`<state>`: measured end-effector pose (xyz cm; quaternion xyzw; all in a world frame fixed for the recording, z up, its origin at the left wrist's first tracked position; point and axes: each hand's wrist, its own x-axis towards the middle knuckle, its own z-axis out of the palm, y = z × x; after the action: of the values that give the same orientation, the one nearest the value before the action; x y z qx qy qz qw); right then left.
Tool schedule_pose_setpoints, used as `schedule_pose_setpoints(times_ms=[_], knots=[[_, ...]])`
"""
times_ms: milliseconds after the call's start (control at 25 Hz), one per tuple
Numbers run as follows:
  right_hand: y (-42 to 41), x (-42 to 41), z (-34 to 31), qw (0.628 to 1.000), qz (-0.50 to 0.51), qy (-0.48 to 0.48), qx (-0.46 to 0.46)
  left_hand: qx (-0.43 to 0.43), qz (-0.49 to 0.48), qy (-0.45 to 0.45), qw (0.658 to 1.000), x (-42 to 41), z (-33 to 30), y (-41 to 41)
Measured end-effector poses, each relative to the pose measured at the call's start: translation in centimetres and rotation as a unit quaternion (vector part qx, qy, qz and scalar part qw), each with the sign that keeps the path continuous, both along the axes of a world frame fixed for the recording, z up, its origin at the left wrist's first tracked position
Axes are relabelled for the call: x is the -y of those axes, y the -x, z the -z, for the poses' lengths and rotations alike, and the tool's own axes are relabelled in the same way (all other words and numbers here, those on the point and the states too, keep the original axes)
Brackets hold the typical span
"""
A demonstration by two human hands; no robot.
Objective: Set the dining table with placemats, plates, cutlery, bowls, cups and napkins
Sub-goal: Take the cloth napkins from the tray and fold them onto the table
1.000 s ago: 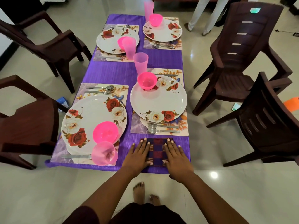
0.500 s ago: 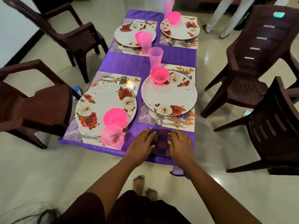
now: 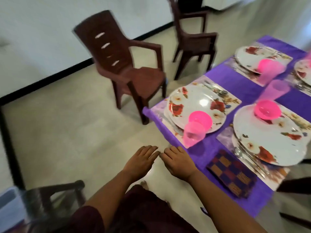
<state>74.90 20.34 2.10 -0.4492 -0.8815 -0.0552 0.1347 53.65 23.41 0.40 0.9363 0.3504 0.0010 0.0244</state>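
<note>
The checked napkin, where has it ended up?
In the head view the checked napkin lies flat at the lower right, on the purple tablecloth near the table's edge, just below the spoon and fork of the nearest right plate; neither hand touches it.

Soft, even indoor light; frame degraded by motion blur.

Blur smears the whole view, worst at the left edge and on the chair (image 3: 127, 69). A white glare spot sits on the nearest plate (image 3: 196, 106); the pale floor (image 3: 67, 132) shows a dull sheen. Shadows are faint and diffuse. Wide-angle distortion bends the wall's dark skirting line and tilts the table (image 3: 252, 88).
</note>
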Motion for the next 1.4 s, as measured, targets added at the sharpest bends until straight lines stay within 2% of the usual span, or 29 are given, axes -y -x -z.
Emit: schedule_pose_setpoints(times_ms=[80,200,320,520,720,1040,1200,1280,1400], knots=[[4.6,-2.8,-0.3,0.997,-0.074,0.002,-0.006,0.003,-0.109,0.007,0.994,0.3,-0.6,4.9],[11.8,-6.9,-0.9,0.989,-0.149,0.010,-0.014,-0.017,-0.257,0.019,0.966,1.8,-1.4,11.9],[21.1,-10.5,-1.4,0.971,-0.238,0.021,-0.008,-0.019,-0.387,0.030,0.921,3.8,-1.4,19.8],[37.2,-13.0,-1.5,0.935,-0.342,0.083,0.043,-0.028,-0.539,0.034,0.841,8.7,-0.9,32.6],[52.5,-10.9,-0.7,0.867,-0.460,0.146,0.125,0.016,-0.706,0.043,0.707,15.7,1.1,42.0],[66.6,-4.1,0.8,0.748,-0.563,0.211,0.281,0.105,-0.862,0.083,0.490,24.1,4.3,43.4],[71.4,-1.8,2.7,0.710,-0.558,0.249,0.350,0.155,-0.898,0.064,0.406,25.2,5.9,44.1],[73.7,-0.8,4.8,0.688,-0.528,0.311,0.388,0.203,-0.912,0.050,0.354,24.8,7.4,45.1],[76.8,0.1,9.0,0.673,-0.486,0.385,0.403,0.280,-0.911,0.047,0.298,23.4,11.5,47.7]])
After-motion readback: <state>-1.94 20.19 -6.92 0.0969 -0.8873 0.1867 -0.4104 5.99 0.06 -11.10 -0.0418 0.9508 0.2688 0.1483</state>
